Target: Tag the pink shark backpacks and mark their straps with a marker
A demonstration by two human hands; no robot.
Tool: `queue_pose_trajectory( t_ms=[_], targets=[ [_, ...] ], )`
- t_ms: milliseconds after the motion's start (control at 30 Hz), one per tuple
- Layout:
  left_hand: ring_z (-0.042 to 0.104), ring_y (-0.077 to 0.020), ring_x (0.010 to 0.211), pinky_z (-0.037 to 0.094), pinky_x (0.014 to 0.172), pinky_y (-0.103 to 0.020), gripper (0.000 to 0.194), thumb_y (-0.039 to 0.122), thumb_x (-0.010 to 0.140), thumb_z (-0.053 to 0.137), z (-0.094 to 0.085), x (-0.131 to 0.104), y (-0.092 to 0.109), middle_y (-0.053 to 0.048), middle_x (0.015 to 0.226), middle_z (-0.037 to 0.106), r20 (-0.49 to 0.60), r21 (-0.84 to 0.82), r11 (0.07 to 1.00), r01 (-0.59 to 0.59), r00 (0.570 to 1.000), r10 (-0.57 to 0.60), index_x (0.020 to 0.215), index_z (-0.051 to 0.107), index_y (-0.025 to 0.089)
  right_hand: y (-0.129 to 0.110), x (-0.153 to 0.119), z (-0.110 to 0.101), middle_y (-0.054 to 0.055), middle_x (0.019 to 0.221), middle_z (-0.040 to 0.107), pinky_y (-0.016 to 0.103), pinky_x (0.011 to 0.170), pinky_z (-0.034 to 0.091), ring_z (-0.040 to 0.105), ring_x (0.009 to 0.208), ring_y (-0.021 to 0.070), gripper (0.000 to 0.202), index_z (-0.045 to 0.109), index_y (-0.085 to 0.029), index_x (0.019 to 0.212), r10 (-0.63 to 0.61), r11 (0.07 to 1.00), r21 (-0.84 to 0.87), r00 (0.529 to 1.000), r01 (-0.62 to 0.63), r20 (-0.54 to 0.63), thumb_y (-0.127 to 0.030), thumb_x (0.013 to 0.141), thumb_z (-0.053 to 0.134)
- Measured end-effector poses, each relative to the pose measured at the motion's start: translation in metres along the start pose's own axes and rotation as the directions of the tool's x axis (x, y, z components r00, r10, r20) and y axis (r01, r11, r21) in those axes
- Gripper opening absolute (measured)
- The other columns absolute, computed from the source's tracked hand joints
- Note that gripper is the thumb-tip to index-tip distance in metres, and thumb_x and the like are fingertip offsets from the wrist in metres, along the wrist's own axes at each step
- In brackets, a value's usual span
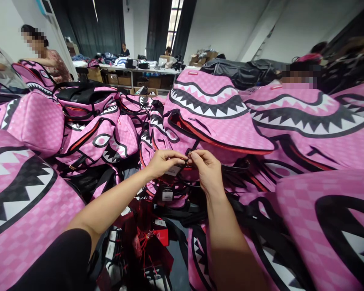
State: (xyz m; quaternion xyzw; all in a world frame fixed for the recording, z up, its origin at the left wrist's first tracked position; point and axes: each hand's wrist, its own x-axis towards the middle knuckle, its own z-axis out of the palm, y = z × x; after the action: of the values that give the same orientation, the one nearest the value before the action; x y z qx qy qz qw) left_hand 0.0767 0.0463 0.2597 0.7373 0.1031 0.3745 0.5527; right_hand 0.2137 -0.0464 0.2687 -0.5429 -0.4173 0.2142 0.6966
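Note:
My left hand (165,162) is closed in a pinch on a dark hang tag with a white label (173,170), near its top end. Fingertip to fingertip with it, my right hand (205,165) pinches something small and dark, too small to make out. Both hands are in front of a pink checkered backpack (218,101) with a printed shark mouth, its red-lined opening toward me. Just below the hands, another tag with a white label (167,195) hangs among black straps.
Pink backpacks (106,141) are heaped on both sides. Red and black tags with red cords (153,238) lie in a pile below my arms. Other people work around, one at the left (56,64). A long table (133,72) with goods stands behind.

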Motion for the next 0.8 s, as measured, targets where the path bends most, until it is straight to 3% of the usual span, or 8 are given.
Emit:
queue_pose_trajectory(
  t_ms=[100,200,367,800],
  targets=[
    [0.065,-0.0135,0.077,0.050,0.074,-0.024,0.013,0.023,0.078,0.068,-0.004,0.002,-0.007,-0.004,0.083,0.073,-0.017,-0.025,0.997,0.075,0.997,-0.075,0.086,0.073,0.014,-0.002,0.000,-0.001,-0.002,0.067,0.062,0.027,0.060,0.051,0.057,0.058,0.0124,0.027,0.066,-0.019,0.077,-0.015,0.997,-0.073,0.999,0.018,0.042,-0.044,0.072,0.074],
    [0.064,-0.0128,0.076,0.049,0.073,-0.023,0.011,0.024,0.081,0.066,-0.011,0.001,-0.009,-0.003,0.081,0.072,-0.026,0.198,0.979,0.038,0.999,-0.034,0.083,0.072,0.015,-0.002,0.000,-0.002,-0.002,0.069,0.062,0.027,0.059,0.048,0.056,0.061,0.0136,0.023,0.066,-0.019,0.076,-0.060,0.975,-0.207,0.993,0.079,0.097,-0.042,0.076,0.069],
    [0.065,-0.0134,0.080,0.047,0.075,-0.024,0.012,0.023,0.087,0.062,-0.018,0.002,-0.006,-0.003,0.086,0.072,0.036,0.497,0.862,-0.101,0.995,0.095,0.090,0.074,0.020,-0.004,-0.001,-0.002,0.000,0.073,0.062,0.028,0.063,0.043,0.055,0.066,0.0151,0.017,0.065,-0.020,0.077,-0.153,0.889,-0.394,0.963,0.232,0.220,-0.035,0.083,0.060],
    [0.066,-0.0149,0.086,0.047,0.076,-0.025,0.018,0.019,0.089,0.057,-0.015,0.002,0.004,-0.002,0.092,0.073,0.099,0.691,0.713,-0.121,0.992,0.073,0.094,0.073,0.023,-0.010,-0.003,-0.002,0.002,0.075,0.061,0.030,0.068,0.044,0.057,0.071,0.0175,0.013,0.063,-0.021,0.076,-0.260,0.741,-0.524,0.899,0.420,0.353,-0.022,0.085,0.055]
  ],
)
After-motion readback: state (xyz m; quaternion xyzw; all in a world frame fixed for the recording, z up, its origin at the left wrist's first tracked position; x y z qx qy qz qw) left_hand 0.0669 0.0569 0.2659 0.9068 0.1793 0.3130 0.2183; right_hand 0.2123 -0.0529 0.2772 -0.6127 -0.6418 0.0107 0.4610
